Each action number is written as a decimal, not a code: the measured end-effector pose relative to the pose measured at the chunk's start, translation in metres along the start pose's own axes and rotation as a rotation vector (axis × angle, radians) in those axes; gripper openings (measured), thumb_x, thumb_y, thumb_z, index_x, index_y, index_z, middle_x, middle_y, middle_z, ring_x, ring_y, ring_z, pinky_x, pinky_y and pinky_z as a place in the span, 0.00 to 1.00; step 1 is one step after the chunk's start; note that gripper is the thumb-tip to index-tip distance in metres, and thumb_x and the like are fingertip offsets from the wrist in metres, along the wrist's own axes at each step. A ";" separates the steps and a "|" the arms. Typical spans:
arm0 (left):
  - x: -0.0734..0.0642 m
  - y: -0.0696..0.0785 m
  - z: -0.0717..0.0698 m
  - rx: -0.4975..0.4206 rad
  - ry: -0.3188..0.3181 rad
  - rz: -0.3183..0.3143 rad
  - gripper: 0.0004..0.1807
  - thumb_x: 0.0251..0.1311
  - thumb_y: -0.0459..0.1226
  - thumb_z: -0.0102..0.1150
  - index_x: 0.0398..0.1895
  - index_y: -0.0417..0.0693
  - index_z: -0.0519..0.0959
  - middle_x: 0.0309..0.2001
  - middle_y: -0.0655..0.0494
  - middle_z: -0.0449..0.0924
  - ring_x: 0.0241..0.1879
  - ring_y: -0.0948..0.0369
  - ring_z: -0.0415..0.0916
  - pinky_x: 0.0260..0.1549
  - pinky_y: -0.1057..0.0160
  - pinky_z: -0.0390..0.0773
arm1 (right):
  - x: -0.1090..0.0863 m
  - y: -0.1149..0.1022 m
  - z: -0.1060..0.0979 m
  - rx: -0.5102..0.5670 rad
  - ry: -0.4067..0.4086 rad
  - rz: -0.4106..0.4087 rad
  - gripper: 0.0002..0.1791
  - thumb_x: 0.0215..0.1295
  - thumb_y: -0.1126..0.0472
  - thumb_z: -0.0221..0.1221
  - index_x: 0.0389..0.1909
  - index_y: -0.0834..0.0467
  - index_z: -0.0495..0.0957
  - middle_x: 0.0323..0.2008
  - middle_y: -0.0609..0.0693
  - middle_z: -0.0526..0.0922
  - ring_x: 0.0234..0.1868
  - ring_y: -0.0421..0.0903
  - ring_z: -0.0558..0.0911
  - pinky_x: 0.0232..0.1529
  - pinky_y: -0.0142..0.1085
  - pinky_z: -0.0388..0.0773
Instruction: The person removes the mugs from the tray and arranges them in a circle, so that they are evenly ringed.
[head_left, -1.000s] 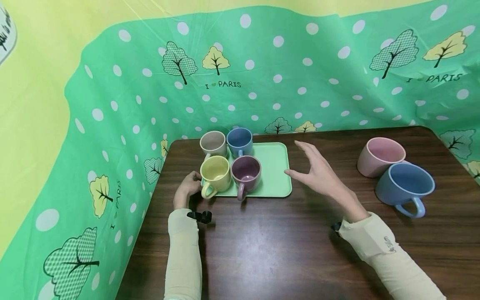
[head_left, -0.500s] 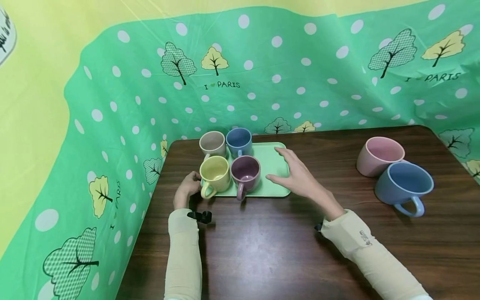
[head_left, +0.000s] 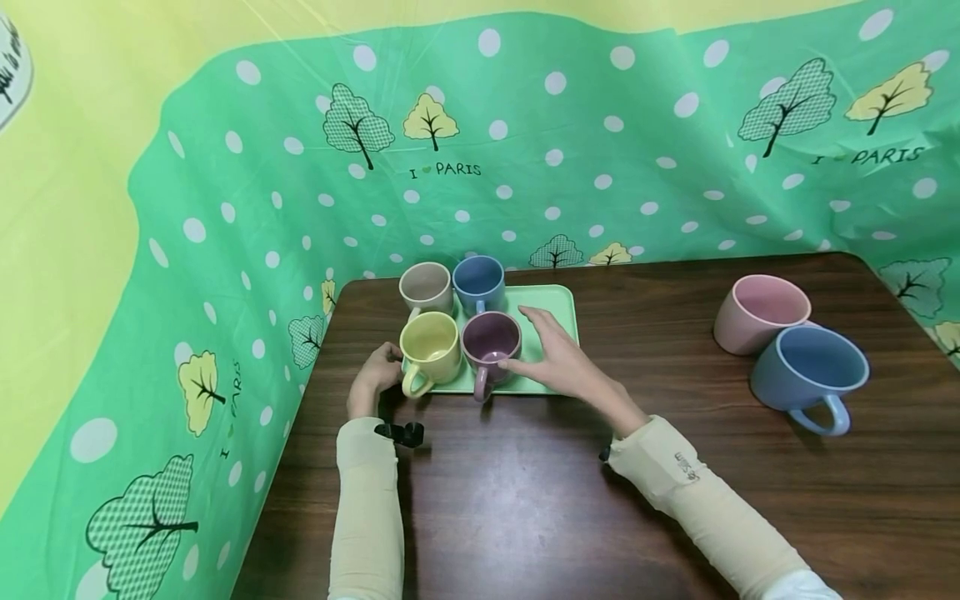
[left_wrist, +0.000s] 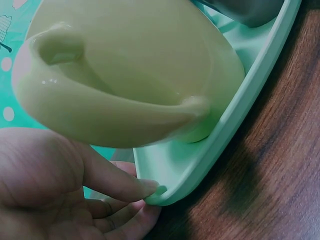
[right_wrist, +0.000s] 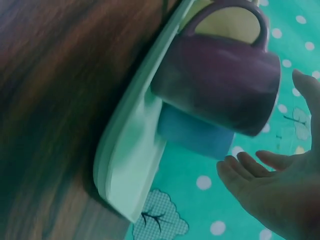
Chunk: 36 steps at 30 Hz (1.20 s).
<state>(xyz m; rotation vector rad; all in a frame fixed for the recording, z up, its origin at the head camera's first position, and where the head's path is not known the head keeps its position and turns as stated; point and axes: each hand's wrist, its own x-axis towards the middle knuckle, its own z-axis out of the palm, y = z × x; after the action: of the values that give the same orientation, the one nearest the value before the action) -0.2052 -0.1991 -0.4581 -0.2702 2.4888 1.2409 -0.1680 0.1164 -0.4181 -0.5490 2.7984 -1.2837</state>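
Note:
At the corner of a light green tray [head_left: 557, 310], my left hand [left_wrist: 60, 185] pinches the rim, thumb on top and fingers beneath. Right above it a yellow mug [left_wrist: 145, 50] stands on the tray, handle facing me. A purple mug [head_left: 480, 337] is beside the yellow one. My right hand [head_left: 558, 357] hovers over the tray's right part, fingers spread, thumb overlapping the purple mug's side in the head view. The right wrist view shows a gap between this hand and the purple mug [right_wrist: 215, 80]. Behind stand a grey mug [head_left: 426, 283] and a blue mug [head_left: 478, 279].
A pink mug [head_left: 738, 325] and a larger-looking blue mug [head_left: 780, 375] stand close together at the right on the dark wooden table [head_left: 510, 500]. A green and yellow patterned cloth [head_left: 637, 150] hangs behind and to the left of the table.
My right hand has moved left from beyond the tray's right edge to the purple mug, fingers still spread. The left hand and the mugs have stayed put.

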 end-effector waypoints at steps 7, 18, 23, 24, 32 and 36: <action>0.001 0.000 0.000 0.013 0.000 0.010 0.17 0.55 0.25 0.42 0.49 0.36 0.67 0.48 0.40 0.70 0.46 0.50 0.66 0.41 0.61 0.66 | 0.005 -0.005 0.016 0.053 0.016 -0.016 0.55 0.48 0.38 0.68 0.72 0.58 0.54 0.69 0.57 0.59 0.70 0.53 0.61 0.65 0.54 0.62; 0.002 0.000 -0.001 0.040 0.010 0.017 0.16 0.54 0.25 0.43 0.47 0.36 0.68 0.49 0.39 0.70 0.46 0.49 0.66 0.41 0.60 0.66 | 0.013 -0.011 0.028 0.057 0.013 0.022 0.61 0.46 0.39 0.70 0.73 0.62 0.47 0.69 0.61 0.58 0.66 0.54 0.65 0.62 0.52 0.67; 0.001 0.001 -0.002 0.047 0.012 0.019 0.15 0.54 0.25 0.43 0.47 0.36 0.68 0.47 0.39 0.70 0.45 0.49 0.66 0.40 0.60 0.66 | 0.015 -0.012 0.030 0.035 0.009 0.051 0.62 0.45 0.40 0.70 0.74 0.62 0.46 0.68 0.61 0.59 0.65 0.55 0.66 0.61 0.52 0.68; 0.001 0.001 -0.002 0.047 0.011 0.020 0.15 0.54 0.25 0.43 0.46 0.36 0.68 0.47 0.39 0.71 0.45 0.49 0.66 0.40 0.60 0.66 | 0.015 -0.012 0.030 0.028 0.014 0.054 0.62 0.45 0.40 0.71 0.73 0.62 0.47 0.68 0.61 0.60 0.65 0.55 0.66 0.60 0.52 0.68; 0.001 0.000 -0.002 0.062 0.012 0.015 0.16 0.54 0.25 0.42 0.47 0.36 0.67 0.49 0.38 0.70 0.47 0.48 0.66 0.44 0.58 0.66 | 0.012 -0.011 0.031 -0.003 0.083 0.026 0.58 0.41 0.39 0.72 0.71 0.59 0.57 0.65 0.58 0.67 0.63 0.54 0.70 0.58 0.51 0.70; 0.002 0.001 -0.002 0.072 0.014 0.018 0.16 0.53 0.25 0.42 0.47 0.37 0.67 0.49 0.38 0.70 0.48 0.48 0.66 0.45 0.58 0.66 | 0.008 -0.008 0.030 0.000 0.124 -0.001 0.56 0.39 0.39 0.73 0.69 0.57 0.60 0.62 0.55 0.71 0.60 0.52 0.73 0.56 0.50 0.72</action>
<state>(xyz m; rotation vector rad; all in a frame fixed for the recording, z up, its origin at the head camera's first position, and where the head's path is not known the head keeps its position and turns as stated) -0.2081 -0.2000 -0.4575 -0.2398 2.5468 1.1572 -0.1687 0.0870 -0.4312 -0.4870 2.8968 -1.3644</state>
